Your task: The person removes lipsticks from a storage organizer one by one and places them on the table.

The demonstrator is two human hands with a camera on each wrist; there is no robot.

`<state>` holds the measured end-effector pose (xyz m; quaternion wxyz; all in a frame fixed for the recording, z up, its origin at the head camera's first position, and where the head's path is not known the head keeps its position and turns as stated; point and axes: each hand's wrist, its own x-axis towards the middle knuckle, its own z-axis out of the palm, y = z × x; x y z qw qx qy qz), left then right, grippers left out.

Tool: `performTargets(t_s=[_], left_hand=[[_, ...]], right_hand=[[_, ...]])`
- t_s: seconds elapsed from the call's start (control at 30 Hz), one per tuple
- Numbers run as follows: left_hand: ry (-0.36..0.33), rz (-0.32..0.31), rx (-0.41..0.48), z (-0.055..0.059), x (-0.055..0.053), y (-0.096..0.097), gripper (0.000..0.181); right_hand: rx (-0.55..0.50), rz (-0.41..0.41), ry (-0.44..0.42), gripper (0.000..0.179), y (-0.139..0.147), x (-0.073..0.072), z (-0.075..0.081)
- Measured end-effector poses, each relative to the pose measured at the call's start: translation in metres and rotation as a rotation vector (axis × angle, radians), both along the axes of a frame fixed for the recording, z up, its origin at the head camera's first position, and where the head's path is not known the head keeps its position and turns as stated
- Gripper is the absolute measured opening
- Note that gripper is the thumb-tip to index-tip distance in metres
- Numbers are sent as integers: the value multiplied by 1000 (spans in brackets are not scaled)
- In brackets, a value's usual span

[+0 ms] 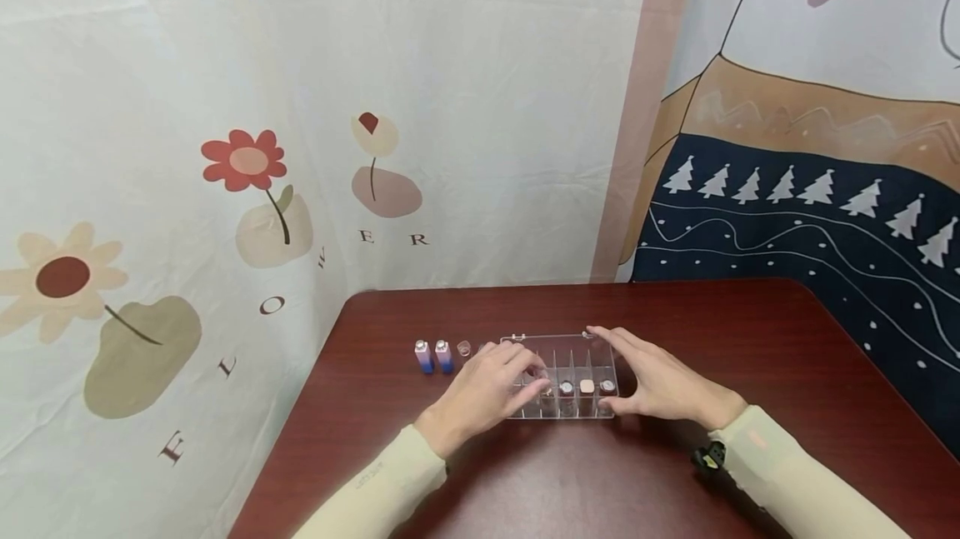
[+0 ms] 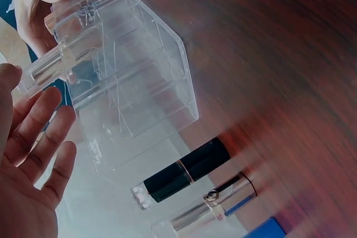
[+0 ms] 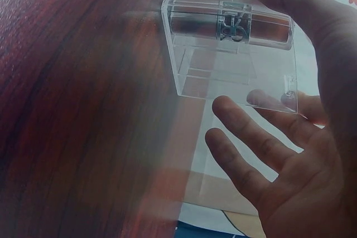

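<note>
A clear plastic box [image 1: 570, 356] with thin dividers sits near the middle of the dark red wood-grain table [image 1: 750, 331], its long side running left to right, and both hands bracket it as if to steady it. The right hand [image 1: 660, 381] is spread wide along the box's right end, with straight fingers reaching toward the far rim and the thumb by the near corner; it touches the wall rather than curling round it. The left hand [image 1: 487, 389] lies over the left part of the box with fingers relaxed and loosely extended; whether the tips pinch anything inside I cannot tell. Several near compartments hold small upright tubes [image 1: 587, 389] with round caps, so the dividers keep them standing. Left of the box, two small blue-bottomed bottles [image 1: 433, 356] with pale caps stand side by side, and the left wrist view shows a glossy black lipstick [image 2: 184, 170] lying on its side just beside the box. Printed cloth hangs behind the table.
</note>
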<state>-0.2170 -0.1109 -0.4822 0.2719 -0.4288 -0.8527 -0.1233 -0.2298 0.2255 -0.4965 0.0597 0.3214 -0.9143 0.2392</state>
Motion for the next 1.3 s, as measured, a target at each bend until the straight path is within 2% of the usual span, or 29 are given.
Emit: performTargets(t_s=[0.4, 0.77, 1.3], left_hand=[[19, -9, 73, 8, 2, -10, 21], [78, 11, 106, 10, 0, -27, 22], [74, 46, 159, 21, 2, -54, 22]], right_hand=[[0, -1, -7, 110, 0, -1, 0], [7, -4, 16, 111, 0, 0, -2], [-8, 9, 19, 109, -1, 1, -2]])
